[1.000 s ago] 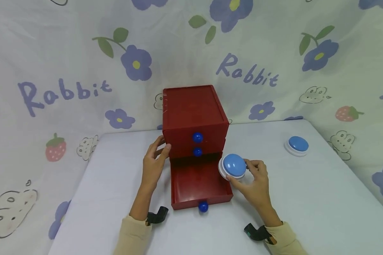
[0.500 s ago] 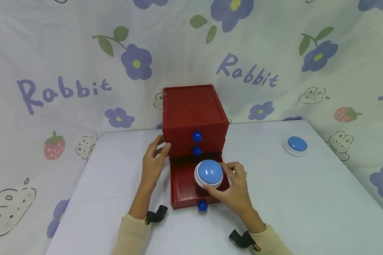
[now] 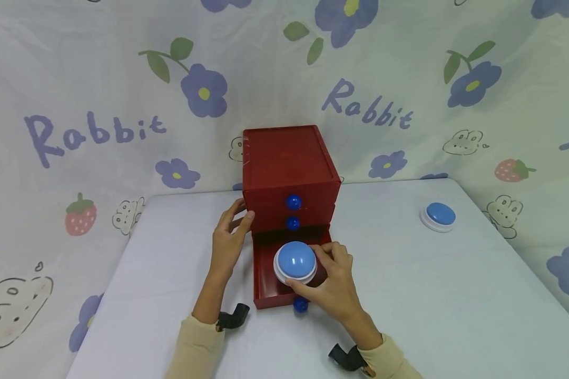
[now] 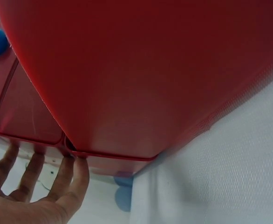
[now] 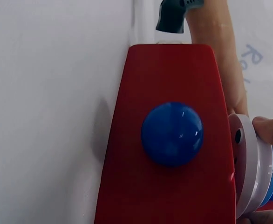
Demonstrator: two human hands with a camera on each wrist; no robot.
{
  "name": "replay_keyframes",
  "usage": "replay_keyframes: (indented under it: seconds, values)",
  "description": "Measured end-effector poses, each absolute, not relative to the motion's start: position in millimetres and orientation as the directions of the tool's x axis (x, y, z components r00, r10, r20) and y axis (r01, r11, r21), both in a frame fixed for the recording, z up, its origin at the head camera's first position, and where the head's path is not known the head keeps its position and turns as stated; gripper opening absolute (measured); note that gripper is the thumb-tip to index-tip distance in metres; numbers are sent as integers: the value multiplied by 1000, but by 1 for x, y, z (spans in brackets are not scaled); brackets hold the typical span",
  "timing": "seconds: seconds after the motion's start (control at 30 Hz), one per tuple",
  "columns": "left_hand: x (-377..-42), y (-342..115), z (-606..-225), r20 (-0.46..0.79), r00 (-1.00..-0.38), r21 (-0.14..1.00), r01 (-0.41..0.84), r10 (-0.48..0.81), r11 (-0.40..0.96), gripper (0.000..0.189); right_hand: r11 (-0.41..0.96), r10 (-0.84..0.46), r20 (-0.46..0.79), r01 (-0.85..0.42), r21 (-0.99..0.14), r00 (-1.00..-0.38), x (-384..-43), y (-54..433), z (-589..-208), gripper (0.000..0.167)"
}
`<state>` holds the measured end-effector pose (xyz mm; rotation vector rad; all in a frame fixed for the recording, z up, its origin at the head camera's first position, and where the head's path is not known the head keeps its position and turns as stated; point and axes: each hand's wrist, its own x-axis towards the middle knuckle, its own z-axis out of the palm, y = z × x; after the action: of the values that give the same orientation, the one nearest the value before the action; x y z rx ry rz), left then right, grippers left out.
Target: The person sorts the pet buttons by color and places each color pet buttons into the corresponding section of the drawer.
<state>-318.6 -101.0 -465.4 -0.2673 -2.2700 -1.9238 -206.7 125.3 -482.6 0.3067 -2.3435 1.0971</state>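
Observation:
In the head view a red three-drawer cabinet (image 3: 284, 158) stands at the back of the table, its bottom drawer (image 3: 264, 287) pulled out. My right hand (image 3: 334, 281) pinches a push button (image 3: 296, 259) with a blue dome and white base, over that drawer. The right wrist view shows the button's white base (image 5: 250, 163) tilted beside the drawer front; whether it touches the drawer floor, I cannot tell. My left hand (image 3: 226, 245) lies against the cabinet's left side, thumb near the front edge. Its extended fingers (image 4: 66, 175) touch the side in the left wrist view.
Another blue-and-white push button (image 3: 440, 215) sits at the table's far right. Round blue knobs (image 3: 293, 202) stick out from the drawer fronts. Behind the white table (image 3: 408, 289) hangs a patterned cloth (image 3: 265, 79). Black wrist mounts (image 3: 234, 317) jut inward from both wrists.
My right hand has carried the push button leftward, from the drawer's right edge to over its middle, and slightly toward me. The left hand stays at the cabinet's side.

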Motion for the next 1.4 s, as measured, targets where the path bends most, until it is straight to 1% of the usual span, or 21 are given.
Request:
replay_keyframes:
  seconds: [0.2, 0.3, 0.4, 0.47, 0.53, 0.6, 0.7, 0.8, 0.9, 0.97, 1.07, 1.13, 1.27, 1.4]
  values:
    - [-320, -101, -466, 235, -971, 955, 237, 35, 178, 56, 670, -15, 580, -438, -599, -815, -209, 117, -481, 75]
    - [-320, -101, -466, 237, -971, 954, 240, 35, 179, 56, 693, -40, 568, -432, -577, -822, -210, 114, -481, 77]
    - [-320, -101, -466, 240, -970, 954, 243, 36, 177, 55, 751, -110, 528, -418, -511, -842, -210, 112, -479, 84]
    - [-321, -100, -466, 241, -969, 954, 246, 46, 174, 55, 770, -153, 506, -423, -478, -849, -211, 112, -476, 86]
    - [-321, -99, -467, 236, -970, 954, 242, 58, 174, 55, 772, -175, 494, -430, -468, -852, -212, 115, -472, 85]
    - [-320, -100, -467, 221, -973, 957, 228, 62, 178, 55, 748, -164, 498, -436, -500, -852, -212, 120, -469, 76]
    - [-318, -102, -468, 196, -979, 961, 203, 55, 188, 55, 727, -94, 495, -399, -558, -864, -214, 135, -468, 60]
    - [-317, -103, -466, 186, -981, 964, 191, 49, 184, 55, 722, 10, 497, -337, -603, -867, -222, 163, -474, 50]
    - [-314, -100, -456, 192, -979, 966, 200, 64, 166, 56, 735, 131, 505, -258, -627, -853, -234, 202, -486, 44]
    - [-310, -97, -448, 192, -979, 966, 202, 74, 164, 56, 735, 224, 479, -176, -655, -849, -239, 231, -496, 43]
    - [-303, -95, -437, 194, -978, 965, 205, 79, 166, 57, 721, 361, 428, -43, -691, -828, -243, 268, -506, 45]
    - [-302, -95, -435, 191, -979, 965, 201, 72, 168, 56, 701, 431, 407, 15, -713, -805, -245, 289, -511, 47]
    - [-301, -96, -434, 181, -982, 968, 189, 62, 166, 57, 676, 528, 400, 85, -732, -749, -247, 325, -520, 52]
    - [-307, -97, -445, 179, -982, 968, 188, 66, 169, 57, 648, 615, 348, 204, -734, -707, -245, 355, -525, 63]
